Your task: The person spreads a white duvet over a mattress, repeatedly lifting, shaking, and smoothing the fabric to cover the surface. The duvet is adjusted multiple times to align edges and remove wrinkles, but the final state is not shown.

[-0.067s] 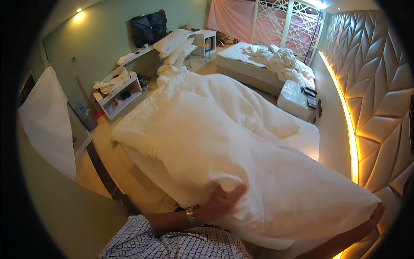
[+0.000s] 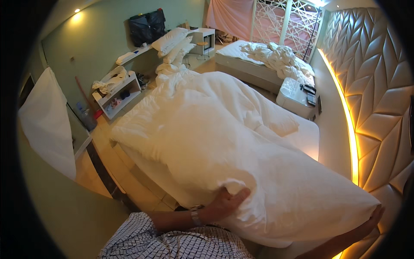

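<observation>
A large white duvet (image 2: 207,129) lies bunched and puffed over the near bed, its folds piled toward the far end. My left hand (image 2: 225,204), with a metal watch on the wrist, is closed on the near edge of the duvet, thumb on top; the fabric puckers around it. At the far right, my right hand (image 2: 374,219) grips a corner of the duvet and holds it out taut beside the padded wall. The fingertips of that hand are partly hidden. Bare mattress (image 2: 308,138) shows past the duvet's right side.
A second bed (image 2: 246,71) with rumpled bedding stands at the back, beside a white nightstand (image 2: 293,99) with dark devices on it. Pillows (image 2: 172,43) are stacked at the far left, near an open white shelf unit (image 2: 118,101). A padded headboard wall (image 2: 379,112) runs along the right.
My left hand has shifted slightly to the right with the duvet edge in its grip. The right hand stays at the corner, almost unmoved.
</observation>
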Demonstrator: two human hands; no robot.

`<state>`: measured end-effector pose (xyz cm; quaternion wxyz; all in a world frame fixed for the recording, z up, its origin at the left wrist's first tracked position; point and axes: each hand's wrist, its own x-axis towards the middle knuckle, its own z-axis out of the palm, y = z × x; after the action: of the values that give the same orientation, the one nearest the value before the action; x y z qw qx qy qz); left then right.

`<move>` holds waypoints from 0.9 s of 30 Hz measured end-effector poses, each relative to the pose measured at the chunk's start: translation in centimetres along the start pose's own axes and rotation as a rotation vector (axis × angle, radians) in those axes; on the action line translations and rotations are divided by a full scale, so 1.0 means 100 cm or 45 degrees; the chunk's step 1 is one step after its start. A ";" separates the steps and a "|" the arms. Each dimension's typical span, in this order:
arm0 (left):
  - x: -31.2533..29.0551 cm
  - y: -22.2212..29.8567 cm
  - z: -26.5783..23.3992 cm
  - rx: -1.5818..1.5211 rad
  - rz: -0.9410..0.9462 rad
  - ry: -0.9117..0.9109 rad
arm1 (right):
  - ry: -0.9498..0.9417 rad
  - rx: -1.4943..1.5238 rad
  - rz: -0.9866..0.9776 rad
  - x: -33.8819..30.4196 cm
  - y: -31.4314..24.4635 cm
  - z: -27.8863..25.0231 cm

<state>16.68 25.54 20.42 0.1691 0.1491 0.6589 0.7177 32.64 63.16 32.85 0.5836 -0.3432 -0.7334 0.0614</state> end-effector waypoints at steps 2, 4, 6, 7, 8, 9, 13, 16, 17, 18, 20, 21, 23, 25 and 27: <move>-0.002 -0.063 -0.002 0.171 -0.141 -0.193 | 0.061 0.210 0.250 -0.012 0.052 0.020; 0.003 -0.121 -0.004 -0.145 -0.518 -0.245 | 0.103 0.482 0.524 -0.033 0.110 0.048; 0.012 -0.165 0.002 -0.937 -1.128 -0.117 | 0.059 0.585 0.734 -0.066 0.163 0.072; 0.014 -0.200 -0.001 -0.975 -1.232 -0.017 | -0.248 0.517 0.732 -0.084 0.189 0.073; 0.019 -0.229 -0.001 -0.918 -1.233 0.028 | -0.295 0.571 0.832 -0.103 0.202 0.081; 0.020 -0.254 -0.002 -0.862 -1.242 0.073 | -0.337 0.615 0.936 -0.122 0.217 0.088; 0.017 -0.281 0.005 -0.669 -1.286 0.142 | -0.291 0.500 1.092 -0.187 0.271 0.102; 0.020 -0.283 0.006 -0.652 -1.375 0.132 | -0.159 0.473 1.115 -0.213 0.294 0.107; 0.021 -0.288 0.007 -0.634 -1.377 0.130 | -0.140 0.431 1.111 -0.216 0.299 0.107; 0.024 -0.296 0.008 -0.616 -1.380 0.127 | -0.122 0.389 1.105 -0.218 0.304 0.107; 0.023 -0.310 0.001 -0.597 -1.388 0.099 | -0.157 0.269 1.101 -0.220 0.296 0.110; 0.022 -0.315 -0.004 -0.596 -1.392 0.069 | -0.206 0.191 1.100 -0.217 0.286 0.111; 0.021 -0.335 -0.012 -0.644 -1.416 -0.058 | -0.242 0.091 1.071 -0.214 0.287 0.114; 0.015 -0.355 -0.033 -0.473 -1.526 -0.379 | -0.235 0.046 1.033 -0.215 0.312 0.118; 0.014 -0.321 -0.059 -0.231 -1.497 -0.548 | -0.221 0.036 1.038 -0.217 0.328 0.111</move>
<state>14.36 23.23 -12.07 0.6759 -0.1119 0.5185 0.5117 38.66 78.99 -4.32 0.4522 -0.5910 -0.5831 0.3260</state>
